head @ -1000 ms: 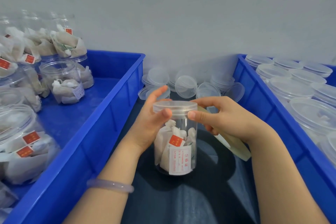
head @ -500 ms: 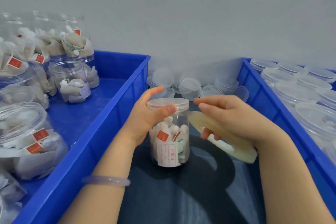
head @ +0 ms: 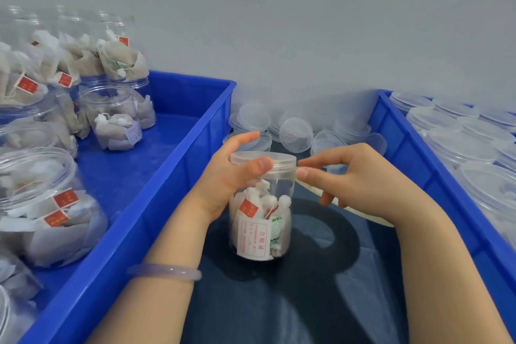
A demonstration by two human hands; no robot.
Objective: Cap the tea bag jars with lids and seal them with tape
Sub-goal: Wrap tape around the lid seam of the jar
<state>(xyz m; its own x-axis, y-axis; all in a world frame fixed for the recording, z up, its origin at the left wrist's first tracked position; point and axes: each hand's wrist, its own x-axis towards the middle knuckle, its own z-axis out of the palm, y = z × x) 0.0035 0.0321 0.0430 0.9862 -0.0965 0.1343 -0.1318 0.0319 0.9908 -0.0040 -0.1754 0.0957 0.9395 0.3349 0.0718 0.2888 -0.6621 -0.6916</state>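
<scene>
Grey wall (head: 307,22) backs a dark work surface (head: 279,301) that runs between two blue bins. The left bin (head: 167,176) holds open jars of tea bags (head: 111,117); the right bin (head: 405,153) holds capped jars (head: 460,145). Loose lids (head: 296,134) lie heaped by the wall.

The jar (head: 259,204) stands upright on the surface, midway between the bins, with its lid (head: 279,157) on. The left hand (head: 226,178), a pale bracelet (head: 164,271) on its wrist, grasps the jar's top, thumb laid across the front of the lid rim and fingers curved round the back. The right hand (head: 363,178) reaches in from the right, forefinger and thumb pinching the tape (head: 305,185) against the lid's right edge, the other fingers curled beneath. A pale arc under that hand may be the tape roll, mostly hidden.
</scene>
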